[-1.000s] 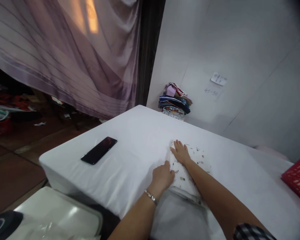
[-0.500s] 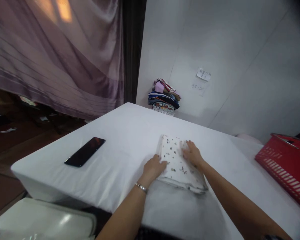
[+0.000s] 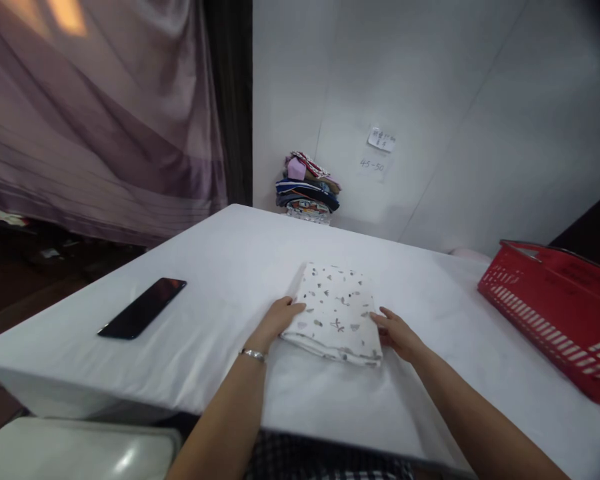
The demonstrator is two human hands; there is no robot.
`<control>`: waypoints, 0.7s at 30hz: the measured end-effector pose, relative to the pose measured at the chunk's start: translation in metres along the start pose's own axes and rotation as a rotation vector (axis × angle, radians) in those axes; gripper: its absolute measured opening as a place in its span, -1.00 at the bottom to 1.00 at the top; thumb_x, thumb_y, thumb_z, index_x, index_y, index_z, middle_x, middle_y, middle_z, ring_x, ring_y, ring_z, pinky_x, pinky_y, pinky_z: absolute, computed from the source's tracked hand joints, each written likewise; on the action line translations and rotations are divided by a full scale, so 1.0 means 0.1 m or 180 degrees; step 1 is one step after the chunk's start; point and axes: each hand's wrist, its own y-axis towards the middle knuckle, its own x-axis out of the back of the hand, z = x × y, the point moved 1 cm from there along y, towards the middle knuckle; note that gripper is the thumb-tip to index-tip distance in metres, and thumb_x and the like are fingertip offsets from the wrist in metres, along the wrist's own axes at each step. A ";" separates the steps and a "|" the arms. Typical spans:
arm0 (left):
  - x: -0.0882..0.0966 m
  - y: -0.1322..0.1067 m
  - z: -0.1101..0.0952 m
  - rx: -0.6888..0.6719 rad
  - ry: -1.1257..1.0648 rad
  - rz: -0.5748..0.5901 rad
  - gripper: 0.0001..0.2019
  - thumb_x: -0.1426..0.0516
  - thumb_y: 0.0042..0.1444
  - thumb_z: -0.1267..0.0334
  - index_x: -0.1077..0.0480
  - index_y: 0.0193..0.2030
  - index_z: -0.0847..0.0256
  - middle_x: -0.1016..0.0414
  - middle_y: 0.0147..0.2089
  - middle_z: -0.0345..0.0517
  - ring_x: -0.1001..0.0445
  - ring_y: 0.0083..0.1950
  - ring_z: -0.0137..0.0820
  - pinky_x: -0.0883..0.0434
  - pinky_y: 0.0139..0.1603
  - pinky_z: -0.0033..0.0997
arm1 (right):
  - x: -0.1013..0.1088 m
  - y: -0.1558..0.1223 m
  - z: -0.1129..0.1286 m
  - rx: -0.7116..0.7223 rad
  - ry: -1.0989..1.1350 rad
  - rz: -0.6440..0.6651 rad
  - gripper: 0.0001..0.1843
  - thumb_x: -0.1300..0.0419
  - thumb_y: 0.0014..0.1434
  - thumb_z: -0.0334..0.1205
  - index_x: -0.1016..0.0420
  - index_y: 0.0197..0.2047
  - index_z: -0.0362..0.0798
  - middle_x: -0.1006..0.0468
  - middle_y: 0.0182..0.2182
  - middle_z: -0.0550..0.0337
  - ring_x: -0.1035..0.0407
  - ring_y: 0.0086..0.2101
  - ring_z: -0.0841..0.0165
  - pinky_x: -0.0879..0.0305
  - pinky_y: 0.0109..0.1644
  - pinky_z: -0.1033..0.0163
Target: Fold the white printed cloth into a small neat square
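Observation:
A folded white cloth [image 3: 337, 310] with small printed plants and figures lies flat on the white-covered table [image 3: 220, 267]. Its near edge shows several layers. At its left side, my left hand [image 3: 276, 319] grips the edge, thumb on top and the other fingers partly hidden. My right hand [image 3: 397, 333] holds the opposite edge, its thumb over the top and some fingertips out of sight at the side. A silver bracelet [image 3: 253, 355] circles my left wrist.
A black phone [image 3: 143, 309] lies to the left on the table. At the right stands a red plastic basket [image 3: 555, 313]. Beyond the far edge is a stack of folded clothes [image 3: 307, 187] against the wall. A white stool-like surface [image 3: 75, 450] is at lower left.
My right hand has moved from the cloth's top down to its right edge. My left hand stays at the left side. The cloth looks flatter, and the view has turned slightly right.

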 end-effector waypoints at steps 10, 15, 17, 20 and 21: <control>0.79 0.32 -0.54 -0.0315 0.2478 -0.0624 -0.73 -0.17 -0.18 0.15 -0.49 -0.28 0.15 -0.52 -0.09 0.04 -0.41 0.01 -0.06 -0.29 -0.04 -0.24 | -0.66 -0.52 -0.29 -0.0178 0.1079 0.1228 0.16 -0.32 0.01 -0.23 0.51 0.35 -0.17 -0.52 -0.10 -0.09 -0.49 -0.23 0.25 -0.44 -0.16 0.14; 0.93 0.41 -0.46 -0.0248 0.2682 -0.0947 -0.58 -0.11 -0.02 0.13 -0.37 0.01 0.17 -0.40 0.10 0.08 -0.33 0.12 -0.08 -0.24 0.08 -0.19 | -0.82 -0.70 -0.37 0.0129 0.0418 0.1623 -0.21 -0.34 -0.07 -0.10 -0.20 0.19 -0.15 -0.55 -0.18 -0.06 -0.49 -0.30 0.27 -0.44 -0.25 0.16; 0.89 0.30 -0.34 -0.0343 0.2669 -0.1108 -0.52 -0.06 0.06 0.10 -0.28 0.12 0.21 -0.29 0.20 0.09 -0.25 0.18 -0.10 -0.20 0.14 -0.21 | -0.65 -0.56 -0.28 0.0533 0.0198 0.1341 -0.40 -0.32 -0.07 -0.05 -0.39 0.02 -0.15 -0.56 -0.24 -0.02 -0.48 -0.33 0.28 -0.42 -0.27 0.17; 0.83 0.07 -0.17 -0.0502 0.2410 -0.1634 -0.48 -0.03 0.10 0.08 -0.21 0.17 0.29 -0.20 0.24 0.16 -0.15 0.25 -0.08 -0.13 0.22 -0.18 | -0.32 -0.19 -0.03 0.1170 -0.0205 0.0448 -0.49 -0.23 -0.01 -0.04 -0.42 -0.03 -0.14 -0.55 -0.22 0.02 -0.45 -0.24 0.27 -0.40 -0.19 0.17; 0.81 -0.01 -0.12 -0.0495 0.2199 -0.1803 -0.46 -0.05 0.09 0.08 -0.20 0.18 0.31 -0.19 0.25 0.18 -0.13 0.26 -0.06 -0.12 0.23 -0.16 | -0.23 -0.05 0.06 0.1282 -0.0485 0.0098 -0.52 -0.19 0.03 -0.06 -0.41 -0.01 -0.13 -0.55 -0.19 0.03 -0.44 -0.19 0.27 -0.38 -0.16 0.18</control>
